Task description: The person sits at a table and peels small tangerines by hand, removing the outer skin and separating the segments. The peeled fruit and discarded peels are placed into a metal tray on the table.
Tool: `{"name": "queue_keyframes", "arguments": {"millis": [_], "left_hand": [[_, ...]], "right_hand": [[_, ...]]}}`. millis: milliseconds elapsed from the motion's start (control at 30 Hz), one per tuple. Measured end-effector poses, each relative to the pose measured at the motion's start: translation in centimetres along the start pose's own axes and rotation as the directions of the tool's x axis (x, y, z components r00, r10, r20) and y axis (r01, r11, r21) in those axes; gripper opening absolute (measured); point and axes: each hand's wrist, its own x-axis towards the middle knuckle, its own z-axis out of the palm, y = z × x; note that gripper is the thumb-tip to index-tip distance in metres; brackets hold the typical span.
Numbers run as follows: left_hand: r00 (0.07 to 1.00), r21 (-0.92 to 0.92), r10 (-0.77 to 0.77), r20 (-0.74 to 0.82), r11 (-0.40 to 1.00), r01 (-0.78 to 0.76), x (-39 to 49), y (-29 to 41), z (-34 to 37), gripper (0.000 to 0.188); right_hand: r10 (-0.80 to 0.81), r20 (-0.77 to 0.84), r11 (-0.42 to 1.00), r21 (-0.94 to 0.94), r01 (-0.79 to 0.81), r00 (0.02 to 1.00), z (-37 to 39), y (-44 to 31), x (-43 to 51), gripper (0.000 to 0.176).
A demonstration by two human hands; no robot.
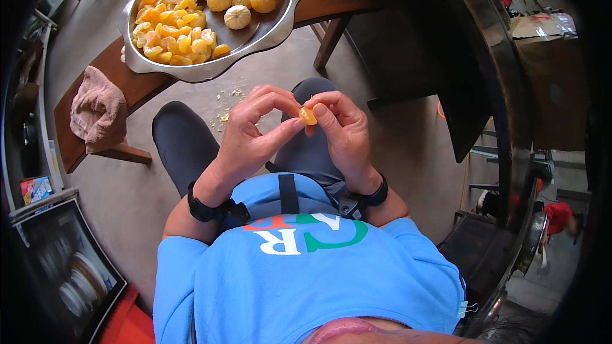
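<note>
Above my lap, my left hand (260, 126) and my right hand (342, 129) meet, their fingertips pinching one small mandarin segment (307, 115) between them. Beyond the hands, a two-handled metal pan (258, 38) rests on a wooden bench. Loose mandarin segments (174, 28) are heaped in its left part. Several whole peeled mandarins (237, 17) sit in its right part. Small pale scraps (224, 115) lie on the floor between the bench and my knees.
A brown cloth (98, 107) lies crumpled on the left end of the wooden bench (129, 81). Dark furniture (420, 43) stands at the right. Dishes show in a glass-fronted cabinet (71, 272) at lower left. A person in red (557, 217) is at the far right.
</note>
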Motion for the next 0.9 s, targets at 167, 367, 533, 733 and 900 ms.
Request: {"name": "queue_keyframes", "arguments": {"millis": [167,367,533,733,900], "left_hand": [[0.997,-0.046,-0.081,0.003,0.996,0.081,-1.0,-0.5,-0.4,0.016],[0.985,-0.107,-0.161,-0.055,0.982,0.154,-3.1,-0.6,-1.7,0.015],[0.984,-0.093,-0.151,-0.099,0.986,0.142,-4.3,-0.1,-2.8,0.014],[0.979,-0.089,-0.169,-0.112,0.983,0.159,-5.2,0.5,-3.3,0.012],[0.977,-0.103,-0.18,-0.116,0.98,0.168,-5.4,0.7,-3.0,0.013]], "right_hand": [[-0.139,-0.04,0.976,-0.176,0.13,0.989,1.2,0.2,-0.6,0.021],[-0.161,0.068,0.942,-0.288,0.174,0.985,2.6,1.6,-0.5,0.021],[-0.204,0.124,0.92,-0.316,0.233,0.971,3.5,2.5,-0.1,0.02],[-0.11,0.213,0.969,-0.193,0.152,0.971,3.6,2.1,-0.2,0.022],[-0.035,0.126,0.994,-0.099,0.048,0.991,4.1,1.7,-0.8,0.02]]}}
